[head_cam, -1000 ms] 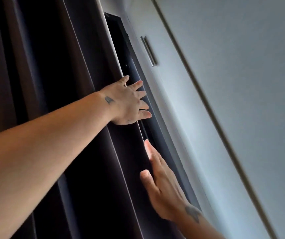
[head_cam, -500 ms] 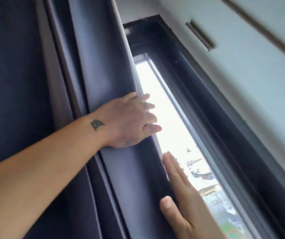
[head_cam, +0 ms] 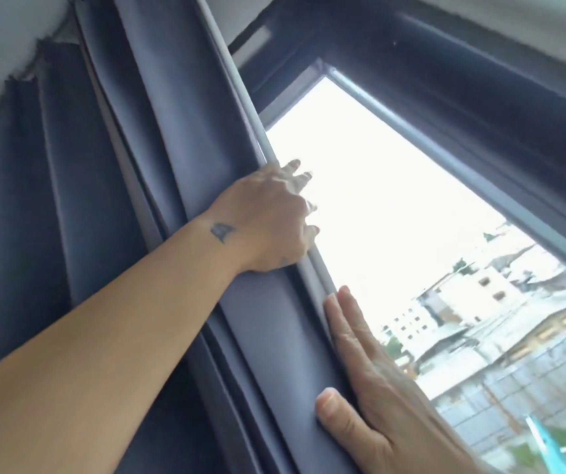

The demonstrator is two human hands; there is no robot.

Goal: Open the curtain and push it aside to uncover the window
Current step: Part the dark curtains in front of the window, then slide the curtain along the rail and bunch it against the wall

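Note:
A dark grey-blue pleated curtain hangs bunched over the left half of the view, and its pale hem runs diagonally down the middle. My left hand reaches up to that hem with its fingers hooked over the edge. Lower down, my right hand lies flat along the same edge, thumb on the room side of the fabric and fingers on the window side. To the right of the hem the window pane is uncovered, bright, with buildings outside.
A dark window frame borders the pane at the top and right. The curtain's top meets a pale ceiling at the upper left. A turquoise object shows outside, near the bottom right.
The curtain edge has slid left with both hands on it, and the strip of glass has widened into a broad bright opening. The view has tilted up.

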